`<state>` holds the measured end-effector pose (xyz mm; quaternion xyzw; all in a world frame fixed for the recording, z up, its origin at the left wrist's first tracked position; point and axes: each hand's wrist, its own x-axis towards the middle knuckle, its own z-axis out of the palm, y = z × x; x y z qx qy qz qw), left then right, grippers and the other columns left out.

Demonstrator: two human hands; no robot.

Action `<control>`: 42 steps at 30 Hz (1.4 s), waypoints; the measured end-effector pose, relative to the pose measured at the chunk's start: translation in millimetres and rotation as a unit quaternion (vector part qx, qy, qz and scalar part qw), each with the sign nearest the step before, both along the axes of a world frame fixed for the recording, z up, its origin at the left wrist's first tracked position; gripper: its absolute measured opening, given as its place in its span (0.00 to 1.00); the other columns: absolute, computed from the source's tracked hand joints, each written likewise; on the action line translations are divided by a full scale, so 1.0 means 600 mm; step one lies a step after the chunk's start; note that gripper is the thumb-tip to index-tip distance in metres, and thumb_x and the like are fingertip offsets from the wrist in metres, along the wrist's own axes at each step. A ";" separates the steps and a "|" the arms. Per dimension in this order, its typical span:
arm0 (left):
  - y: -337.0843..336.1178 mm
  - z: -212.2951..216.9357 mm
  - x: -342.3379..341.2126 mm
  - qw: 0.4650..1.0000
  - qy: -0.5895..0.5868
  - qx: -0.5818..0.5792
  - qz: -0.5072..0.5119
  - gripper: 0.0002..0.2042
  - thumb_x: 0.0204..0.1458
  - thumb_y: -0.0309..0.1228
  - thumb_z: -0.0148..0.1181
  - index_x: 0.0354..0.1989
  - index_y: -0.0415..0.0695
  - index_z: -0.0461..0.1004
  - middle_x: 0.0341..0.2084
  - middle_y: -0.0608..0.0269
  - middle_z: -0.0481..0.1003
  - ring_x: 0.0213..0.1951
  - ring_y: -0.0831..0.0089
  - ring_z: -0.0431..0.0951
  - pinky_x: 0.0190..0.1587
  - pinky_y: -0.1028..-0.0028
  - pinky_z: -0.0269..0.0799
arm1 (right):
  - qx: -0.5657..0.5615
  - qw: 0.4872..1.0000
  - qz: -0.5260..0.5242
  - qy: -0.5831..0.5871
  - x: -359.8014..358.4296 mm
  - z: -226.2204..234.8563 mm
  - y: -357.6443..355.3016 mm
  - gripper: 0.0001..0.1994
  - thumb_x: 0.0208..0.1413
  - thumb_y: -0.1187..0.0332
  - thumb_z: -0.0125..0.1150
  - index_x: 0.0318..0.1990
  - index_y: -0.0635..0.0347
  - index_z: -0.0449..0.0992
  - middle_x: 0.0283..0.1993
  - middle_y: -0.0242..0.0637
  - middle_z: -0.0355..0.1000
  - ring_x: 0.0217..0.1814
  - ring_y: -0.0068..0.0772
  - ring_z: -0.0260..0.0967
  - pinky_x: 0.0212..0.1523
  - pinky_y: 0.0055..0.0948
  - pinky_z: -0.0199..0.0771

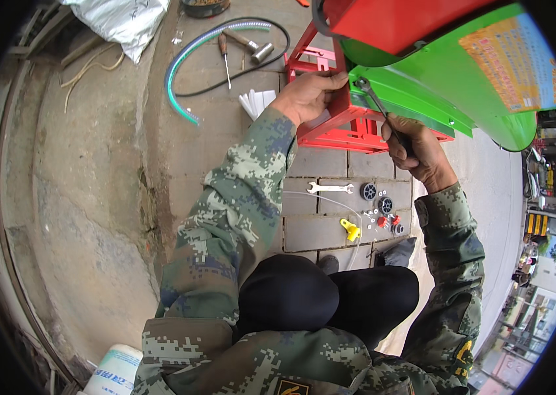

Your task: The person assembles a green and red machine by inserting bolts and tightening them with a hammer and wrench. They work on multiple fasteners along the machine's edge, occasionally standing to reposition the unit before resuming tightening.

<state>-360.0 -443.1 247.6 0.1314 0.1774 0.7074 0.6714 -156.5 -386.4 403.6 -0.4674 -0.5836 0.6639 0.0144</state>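
Note:
A red metal frame point(340, 122) carries a green sheet-metal body point(423, 79), with a red panel above. My right hand point(419, 148) is closed around the dark handle of a ratchet wrench point(377, 99). The wrench head sits at the green body's lower left corner, where it meets the frame. At that same corner my left hand point(311, 95) presses against the frame's left side, thumb and forefinger toward the joint and the other fingers curled. What it may hold there is hidden. A bolt point(451, 122) shows farther right along the green edge.
An open-ended wrench point(330, 188), black wheels point(369, 191), a yellow plastic part point(350, 229) and small red parts point(383, 222) lie on the paving before my knees. Beyond my left arm are a hammer point(261, 51), a screwdriver point(225, 62) and a coiled green hose point(173, 79).

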 end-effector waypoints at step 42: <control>0.007 -0.016 -0.005 1.000 0.010 -0.022 0.014 0.14 0.58 0.35 0.63 0.50 0.45 0.76 0.43 0.66 0.79 0.47 0.71 0.77 0.53 0.69 0.70 | 0.105 0.988 0.114 0.004 0.000 -0.009 -0.032 0.20 0.72 0.55 0.41 0.35 0.58 0.74 0.13 0.32 0.67 0.11 0.14 0.50 0.14 0.19 0.45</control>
